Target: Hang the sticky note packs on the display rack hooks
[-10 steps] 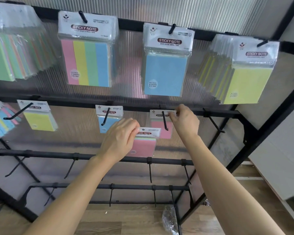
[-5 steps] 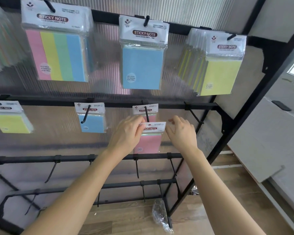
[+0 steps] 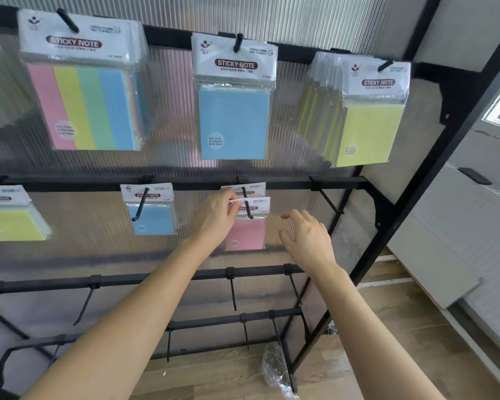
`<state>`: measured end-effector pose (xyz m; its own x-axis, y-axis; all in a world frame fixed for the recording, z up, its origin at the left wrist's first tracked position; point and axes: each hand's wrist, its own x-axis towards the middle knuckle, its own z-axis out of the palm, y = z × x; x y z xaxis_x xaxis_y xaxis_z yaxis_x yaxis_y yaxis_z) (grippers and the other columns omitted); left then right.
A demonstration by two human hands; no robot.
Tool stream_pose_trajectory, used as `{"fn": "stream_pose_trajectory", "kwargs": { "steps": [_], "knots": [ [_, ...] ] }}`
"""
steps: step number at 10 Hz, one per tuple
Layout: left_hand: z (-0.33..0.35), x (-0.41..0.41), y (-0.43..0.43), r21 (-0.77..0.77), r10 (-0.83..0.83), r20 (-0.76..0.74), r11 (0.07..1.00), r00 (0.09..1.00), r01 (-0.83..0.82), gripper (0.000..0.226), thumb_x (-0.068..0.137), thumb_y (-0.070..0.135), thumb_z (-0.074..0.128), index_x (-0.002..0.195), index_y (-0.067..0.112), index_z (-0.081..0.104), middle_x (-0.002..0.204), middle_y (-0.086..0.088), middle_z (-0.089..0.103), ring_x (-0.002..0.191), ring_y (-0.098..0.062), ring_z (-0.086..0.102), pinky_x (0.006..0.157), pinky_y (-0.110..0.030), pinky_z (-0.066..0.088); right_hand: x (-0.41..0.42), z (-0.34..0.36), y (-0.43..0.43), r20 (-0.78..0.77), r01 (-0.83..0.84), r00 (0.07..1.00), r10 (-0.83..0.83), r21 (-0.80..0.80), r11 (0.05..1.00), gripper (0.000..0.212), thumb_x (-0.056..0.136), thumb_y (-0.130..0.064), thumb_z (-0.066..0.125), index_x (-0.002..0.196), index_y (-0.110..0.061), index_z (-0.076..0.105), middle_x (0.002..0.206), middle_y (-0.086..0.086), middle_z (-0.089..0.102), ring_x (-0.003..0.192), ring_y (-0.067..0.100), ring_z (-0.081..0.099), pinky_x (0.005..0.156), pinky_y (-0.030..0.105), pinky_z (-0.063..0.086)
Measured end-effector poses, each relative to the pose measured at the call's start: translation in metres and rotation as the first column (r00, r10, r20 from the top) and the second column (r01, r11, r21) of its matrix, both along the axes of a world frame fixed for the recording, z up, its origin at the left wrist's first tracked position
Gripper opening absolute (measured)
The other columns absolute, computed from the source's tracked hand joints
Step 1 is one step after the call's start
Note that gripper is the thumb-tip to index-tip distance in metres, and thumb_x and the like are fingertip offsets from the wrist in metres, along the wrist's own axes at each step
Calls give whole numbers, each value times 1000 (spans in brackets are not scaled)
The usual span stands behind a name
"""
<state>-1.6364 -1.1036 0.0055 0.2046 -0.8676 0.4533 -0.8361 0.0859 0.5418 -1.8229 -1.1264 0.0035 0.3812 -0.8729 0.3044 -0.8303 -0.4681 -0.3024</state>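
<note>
A small pink sticky note pack [image 3: 246, 232] hangs on a middle-row hook [image 3: 248, 210] of the black display rack [image 3: 295, 181], in front of another pack whose white header [image 3: 251, 189] shows behind it. My left hand [image 3: 218, 216] pinches the left edge of the front pack's white header. My right hand [image 3: 308, 238] hovers just right of the pack with fingers spread, touching nothing.
The top row carries a striped pack [image 3: 83, 90], a blue pack [image 3: 233, 102] and several yellow packs [image 3: 367, 116]. The middle row also has a small blue pack [image 3: 152, 210] and a yellow one [image 3: 10, 217]. Bare hooks [image 3: 331, 202] stand right and below. Crumpled plastic [image 3: 274, 368] lies on the floor.
The pink pack has gone up onto the hook. My right hand has let go of its header and drawn back to the right, while my left hand stays on it.
</note>
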Motion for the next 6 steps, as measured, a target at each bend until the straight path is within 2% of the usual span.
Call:
{"fn": "stream_pose_trajectory", "kwargs": {
  "steps": [1,2,4,5,6],
  "knots": [
    [2,4,-17,-7,75,-28,997,997,-76,17,94,20,51,80,14,43,85,-1,51,81,-17,51,58,-20,30,0,-2,0,4,-13,1000,13,0,1000,33,94,-25,47,125,-18,49,126,2,52,114,19,49,93,31,34],
    [9,4,-24,-14,185,10,983,983,-185,20,92,24,54,80,13,44,84,3,49,78,-12,47,54,-19,28,2,-3,2,4,-13,1000,13,18,1000,32,94,-24,46,125,-18,49,127,1,52,115,18,48,94,30,33],
    [13,4,-25,-53,314,138,949,939,-310,28,88,31,60,77,12,42,75,-2,48,72,-19,51,59,-30,38,8,-7,11,-1,-37,999,37,51,998,31,93,-22,46,124,-17,51,126,1,53,113,19,49,93,30,33],
    [11,9,-14,-90,312,110,949,944,-304,19,86,21,62,94,9,50,92,-8,56,84,-23,55,65,-32,40,11,-9,19,0,-61,998,61,33,998,33,93,-23,46,125,-17,49,127,0,52,114,19,48,93,30,33],
    [-6,13,6,-107,215,251,975,944,-194,51,79,14,70,125,5,48,119,-15,55,107,-30,53,87,-37,43,16,-15,27,-61,-73,995,75,28,997,38,93,-27,46,129,-19,46,130,0,49,120,19,43,100,31,29]
  ]
}}
